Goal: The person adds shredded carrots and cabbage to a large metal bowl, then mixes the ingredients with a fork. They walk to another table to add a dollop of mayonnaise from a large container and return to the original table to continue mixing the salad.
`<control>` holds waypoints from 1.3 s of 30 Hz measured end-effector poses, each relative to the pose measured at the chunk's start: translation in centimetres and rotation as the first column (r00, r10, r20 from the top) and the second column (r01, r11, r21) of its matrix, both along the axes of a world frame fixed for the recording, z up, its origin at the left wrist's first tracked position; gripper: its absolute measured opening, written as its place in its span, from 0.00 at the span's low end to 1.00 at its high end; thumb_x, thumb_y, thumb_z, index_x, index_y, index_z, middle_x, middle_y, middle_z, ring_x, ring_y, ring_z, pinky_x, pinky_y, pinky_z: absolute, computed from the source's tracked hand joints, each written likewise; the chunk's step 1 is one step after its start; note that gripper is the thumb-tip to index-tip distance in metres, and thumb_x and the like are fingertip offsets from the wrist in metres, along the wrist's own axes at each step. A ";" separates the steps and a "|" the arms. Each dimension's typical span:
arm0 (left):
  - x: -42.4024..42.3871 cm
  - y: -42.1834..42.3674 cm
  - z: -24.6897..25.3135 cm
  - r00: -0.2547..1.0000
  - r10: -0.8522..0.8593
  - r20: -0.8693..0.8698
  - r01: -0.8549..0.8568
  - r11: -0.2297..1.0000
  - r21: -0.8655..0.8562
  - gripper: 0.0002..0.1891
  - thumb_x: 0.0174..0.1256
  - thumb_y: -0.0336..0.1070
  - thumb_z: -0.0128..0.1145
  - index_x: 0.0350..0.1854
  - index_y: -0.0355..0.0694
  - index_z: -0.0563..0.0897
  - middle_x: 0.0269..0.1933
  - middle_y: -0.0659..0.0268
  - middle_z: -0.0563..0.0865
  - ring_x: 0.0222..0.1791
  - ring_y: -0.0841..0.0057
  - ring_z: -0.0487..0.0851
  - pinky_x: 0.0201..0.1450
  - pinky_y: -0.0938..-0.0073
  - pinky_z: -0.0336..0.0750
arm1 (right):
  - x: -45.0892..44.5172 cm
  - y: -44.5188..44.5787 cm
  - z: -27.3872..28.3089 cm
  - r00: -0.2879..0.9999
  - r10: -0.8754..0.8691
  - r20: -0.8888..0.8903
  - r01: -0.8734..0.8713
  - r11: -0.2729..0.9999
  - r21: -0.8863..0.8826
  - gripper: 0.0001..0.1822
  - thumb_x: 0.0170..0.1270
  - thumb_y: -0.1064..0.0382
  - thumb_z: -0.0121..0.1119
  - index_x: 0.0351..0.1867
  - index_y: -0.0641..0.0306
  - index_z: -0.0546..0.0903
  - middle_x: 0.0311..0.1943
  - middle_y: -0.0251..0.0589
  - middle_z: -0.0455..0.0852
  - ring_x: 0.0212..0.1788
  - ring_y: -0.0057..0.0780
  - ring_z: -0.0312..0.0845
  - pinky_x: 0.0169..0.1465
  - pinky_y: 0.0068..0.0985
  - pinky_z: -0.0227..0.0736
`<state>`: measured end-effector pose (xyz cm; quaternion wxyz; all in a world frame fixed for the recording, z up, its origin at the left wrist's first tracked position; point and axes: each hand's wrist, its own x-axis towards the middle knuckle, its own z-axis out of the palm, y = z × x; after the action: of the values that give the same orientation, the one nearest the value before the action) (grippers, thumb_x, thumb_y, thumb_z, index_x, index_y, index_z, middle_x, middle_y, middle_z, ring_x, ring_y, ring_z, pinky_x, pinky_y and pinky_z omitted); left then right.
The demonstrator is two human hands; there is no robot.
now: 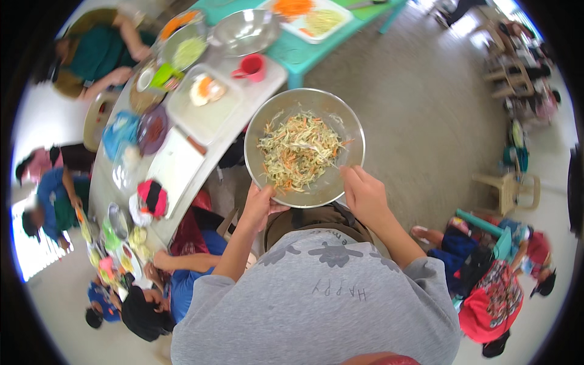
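Note:
Before my body is a wide stainless steel mixing bowl [351,123], held up off the table. Inside lies a heap of shredded cabbage and carrot [299,150], coated with something pale. My left hand [262,205] grips the bowl's rim at the lower left, thumb over the edge. At the lower right rim, my right hand [365,191] is closed around the handle of a metal utensil [321,157] whose far end is buried in the shreds. Whether it is a fork or a spoon cannot be told.
Left of me, a long white table [269,86] carries a clear plastic tray [178,107], a red mug [252,67], a second steel bowl [246,34] and a white cutting board [175,159]. Beyond stands a turquoise table [292,57]. A person in blue [200,255] works close at my left.

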<state>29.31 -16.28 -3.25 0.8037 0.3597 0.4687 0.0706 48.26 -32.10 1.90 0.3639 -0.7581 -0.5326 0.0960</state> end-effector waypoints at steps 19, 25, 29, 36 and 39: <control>59.1 -4.3 0.2 0.769 -0.636 0.069 0.632 0.772 0.069 0.28 0.59 0.27 0.40 0.66 0.40 0.56 0.50 0.51 0.80 0.35 0.64 0.87 0.31 0.69 0.87 | 41.6 -11.9 1.2 0.616 -0.773 -0.154 0.788 0.607 0.102 0.11 0.61 0.74 0.53 0.46 0.66 0.77 0.32 0.49 0.82 0.27 0.45 0.79 0.31 0.32 0.74; 79.4 -4.6 1.2 0.715 -0.698 0.032 0.691 0.713 0.121 0.27 0.59 0.28 0.40 0.64 0.39 0.57 0.48 0.51 0.81 0.34 0.66 0.87 0.30 0.70 0.86 | 59.2 -11.7 2.9 0.560 -0.818 -0.127 0.825 0.538 0.174 0.12 0.61 0.74 0.54 0.46 0.67 0.78 0.33 0.51 0.82 0.28 0.47 0.80 0.32 0.33 0.74; 92.9 -4.3 -0.1 0.702 -0.710 0.050 0.702 0.703 0.112 0.27 0.59 0.27 0.40 0.65 0.39 0.57 0.47 0.51 0.81 0.34 0.65 0.87 0.29 0.70 0.86 | 73.0 -12.3 0.9 0.599 -0.800 -0.004 0.798 0.597 0.084 0.10 0.61 0.73 0.54 0.44 0.67 0.80 0.35 0.52 0.83 0.32 0.48 0.81 0.35 0.33 0.76; 115.6 -5.1 0.8 0.792 -0.605 0.083 0.600 0.796 0.075 0.22 0.59 0.28 0.40 0.59 0.31 0.62 0.44 0.51 0.82 0.35 0.65 0.87 0.31 0.71 0.86 | 98.3 -12.4 3.0 0.574 -0.806 -0.147 0.818 0.574 0.048 0.09 0.62 0.72 0.54 0.44 0.67 0.79 0.36 0.52 0.83 0.34 0.50 0.80 0.36 0.35 0.76; 124.2 -4.0 1.9 0.850 -0.522 0.074 0.519 0.853 0.059 0.21 0.60 0.29 0.41 0.56 0.29 0.65 0.43 0.50 0.82 0.34 0.65 0.87 0.31 0.70 0.86 | 108.2 -11.4 1.7 0.669 -0.735 -0.108 0.739 0.673 -0.002 0.09 0.63 0.72 0.54 0.43 0.66 0.78 0.36 0.52 0.83 0.33 0.50 0.80 0.36 0.35 0.75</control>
<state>153.53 -20.28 -1.39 0.8058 0.4843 0.3169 -0.1254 156.42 -43.48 3.59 0.4135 -0.8949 -0.1643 -0.0324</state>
